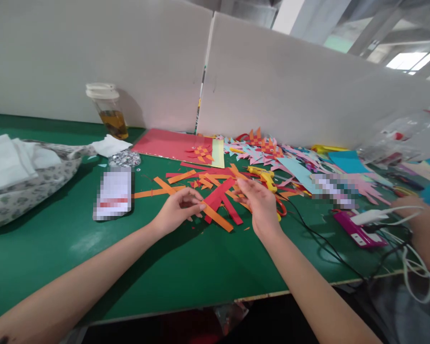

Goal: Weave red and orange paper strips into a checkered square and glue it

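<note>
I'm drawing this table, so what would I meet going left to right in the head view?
Folded white cloth, white-lidded clear tumbler, left hand, red paper strip, right hand, magenta power strip, another person's hand.

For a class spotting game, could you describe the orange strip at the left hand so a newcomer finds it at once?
On the green table, find the left hand and right hand among red and orange paper strips. The orange strip slants from the left hand's fingertips down to the right. Unlike other orange strips, its lower end reaches closest to the table's front edge.
</note>
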